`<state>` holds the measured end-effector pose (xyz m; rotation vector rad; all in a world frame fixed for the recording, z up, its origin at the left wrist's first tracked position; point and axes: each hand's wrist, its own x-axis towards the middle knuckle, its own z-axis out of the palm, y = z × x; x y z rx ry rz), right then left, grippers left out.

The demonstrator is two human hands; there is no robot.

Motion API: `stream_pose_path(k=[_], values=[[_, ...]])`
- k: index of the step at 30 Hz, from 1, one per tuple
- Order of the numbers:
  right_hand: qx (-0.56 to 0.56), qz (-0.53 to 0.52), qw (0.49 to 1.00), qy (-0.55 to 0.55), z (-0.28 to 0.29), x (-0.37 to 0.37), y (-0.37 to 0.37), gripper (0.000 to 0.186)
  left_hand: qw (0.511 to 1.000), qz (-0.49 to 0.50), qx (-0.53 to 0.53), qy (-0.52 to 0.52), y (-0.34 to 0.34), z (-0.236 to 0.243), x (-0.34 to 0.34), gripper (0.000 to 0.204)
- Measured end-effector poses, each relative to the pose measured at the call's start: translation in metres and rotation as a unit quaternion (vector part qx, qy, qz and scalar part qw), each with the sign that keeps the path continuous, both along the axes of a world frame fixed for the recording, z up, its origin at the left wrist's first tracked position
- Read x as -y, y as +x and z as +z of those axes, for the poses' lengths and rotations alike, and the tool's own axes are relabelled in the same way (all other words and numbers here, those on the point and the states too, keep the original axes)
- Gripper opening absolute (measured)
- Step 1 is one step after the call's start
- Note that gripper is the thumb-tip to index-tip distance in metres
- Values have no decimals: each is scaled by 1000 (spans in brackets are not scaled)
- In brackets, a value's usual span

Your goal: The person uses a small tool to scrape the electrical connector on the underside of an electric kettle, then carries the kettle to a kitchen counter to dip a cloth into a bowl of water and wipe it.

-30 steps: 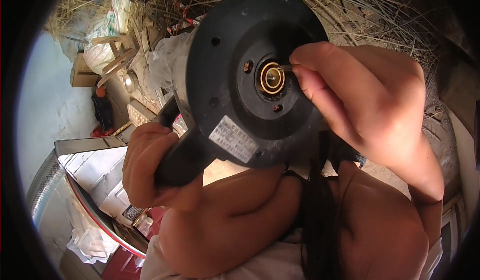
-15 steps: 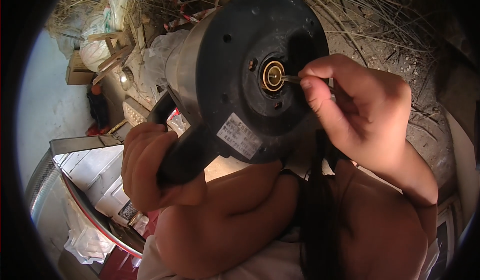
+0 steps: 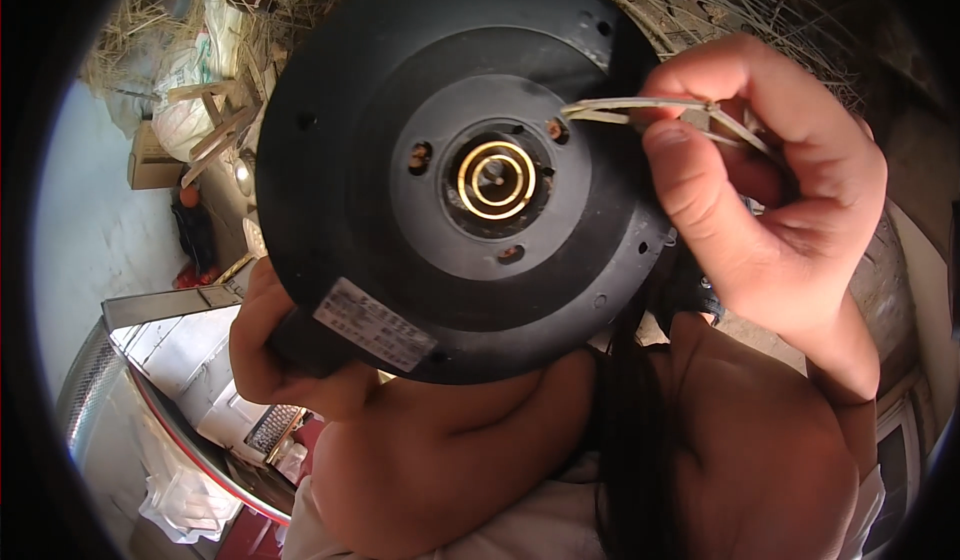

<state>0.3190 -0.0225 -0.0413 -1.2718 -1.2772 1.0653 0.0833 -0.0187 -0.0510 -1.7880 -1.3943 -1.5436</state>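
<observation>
The round black underside of an electric kettle (image 3: 360,190) faces me, with brass contact rings (image 3: 497,180) in its central socket. A pale printed label (image 3: 374,324) is stuck near the lower rim. My left hand (image 3: 290,360) is wrapped round the kettle's black handle (image 3: 305,345), at the lower left. To the right of the socket, my right hand (image 3: 765,160) pinches a thin, bent dry twig (image 3: 650,106) between thumb and forefinger. The twig's tip is in front of the base, close to a small slot; whether it touches cannot be told.
Dry straw and twigs (image 3: 790,20) lie on the ground beyond the kettle. A cardboard box (image 3: 150,157), a white sack (image 3: 190,100) and wood pieces (image 3: 222,132) are at the far left. A metal-framed case (image 3: 170,310) and clear plastic bag (image 3: 185,495) stand at my left.
The kettle has turned so its base faces me more squarely and appears larger. My right hand has drawn the twig out of the central socket, up and to the right.
</observation>
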Motion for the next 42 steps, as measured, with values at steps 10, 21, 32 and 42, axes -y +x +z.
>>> stream_pose_path(k=[10, 21, 32, 42], values=[[20, 13, 999, -38, 9, 1, -1, 8, 979, -42, 151, -130, -26, 21, -1, 26], [104, -4, 994, -18, -26, 2, -3, 5, 726, -278, -478, -410, 30, 96, -95, 24], [139, -28, 989, -34, -40, -3, -1, 5, 698, -68, -545, -459, 2, 119, -133, 16], [65, 5, 995, -76, -31, 3, 2, 7, 897, -172, -257, -316, -16, 104, -55, 19]])
